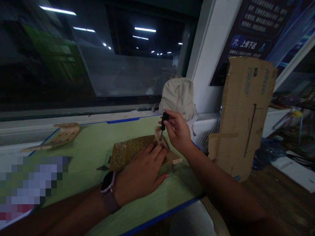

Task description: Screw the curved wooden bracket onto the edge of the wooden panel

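Between the fingers and thumb of my right hand (179, 131) is a screwdriver (163, 124) with a black handle. It stands nearly upright, its metal shaft pointing down at a light wooden piece (176, 160). My left hand (141, 172), with a watch on its wrist, reaches across from the left. Its fingers press over the wooden piece, and the thumb sticks out toward me. Under the wood lies a brown block wrapped in shiny tape (130, 149). Whether the screwdriver's tip sits in a screw is too small to tell. Several dark screws (102, 168) lie left of the block.
A curved wooden part with holes (67, 132) rests at the table's far left. The green table (95, 134) has a blue edge. A beige backpack (178, 96) stands behind my right hand, and a tall cardboard sheet (246, 121) leans at the right.
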Tool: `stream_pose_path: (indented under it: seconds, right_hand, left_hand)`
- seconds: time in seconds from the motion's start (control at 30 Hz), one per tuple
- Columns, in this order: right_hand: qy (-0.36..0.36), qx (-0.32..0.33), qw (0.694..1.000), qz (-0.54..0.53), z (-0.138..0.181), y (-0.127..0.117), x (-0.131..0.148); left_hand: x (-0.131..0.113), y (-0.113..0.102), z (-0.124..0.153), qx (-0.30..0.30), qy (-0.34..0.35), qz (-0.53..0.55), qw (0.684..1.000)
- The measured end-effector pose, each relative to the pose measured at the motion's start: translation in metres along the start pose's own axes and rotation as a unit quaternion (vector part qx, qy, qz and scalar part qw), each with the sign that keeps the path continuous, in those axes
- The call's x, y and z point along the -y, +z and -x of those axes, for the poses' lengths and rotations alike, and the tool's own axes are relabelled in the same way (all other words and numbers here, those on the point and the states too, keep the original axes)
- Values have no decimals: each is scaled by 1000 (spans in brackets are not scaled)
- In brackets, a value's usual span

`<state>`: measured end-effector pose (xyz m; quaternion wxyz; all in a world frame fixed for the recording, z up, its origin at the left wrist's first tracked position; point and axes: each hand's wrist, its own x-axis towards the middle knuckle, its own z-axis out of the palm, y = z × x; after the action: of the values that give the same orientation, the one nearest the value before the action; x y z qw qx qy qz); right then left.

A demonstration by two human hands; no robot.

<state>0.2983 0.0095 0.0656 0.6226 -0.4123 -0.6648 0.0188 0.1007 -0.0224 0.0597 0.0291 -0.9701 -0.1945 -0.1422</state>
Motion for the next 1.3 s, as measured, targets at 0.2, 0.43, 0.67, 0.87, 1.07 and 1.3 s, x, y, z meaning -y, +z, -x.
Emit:
stream_pose_path:
  seconds: [0.2, 0.43, 0.67, 0.87, 1.07, 1.3]
  right_hand:
    - [-42, -50, 997, 41, 3, 2, 6]
    - [24, 16, 992, -124, -2, 2, 4]
    - [15, -50, 998, -36, -2, -2, -1]
    - [-25, -58, 998, 11, -6, -13, 7]
    - [41, -54, 997, -22, -7, -9, 21]
    - [60, -101, 982, 145, -10, -20, 10]
  left_hand:
    - [2, 3, 2, -10, 10, -21, 1000]
    - [-1, 0, 1, -2, 5, -9, 1000]
    - [-2, -2, -1, 0, -3, 21, 1000]
    - [-4, -2, -2, -24, 2, 23, 999]
    - [-3, -7, -7, -27, 12, 4, 1000]
    - [-3, -3, -9, -53, 20, -15, 998]
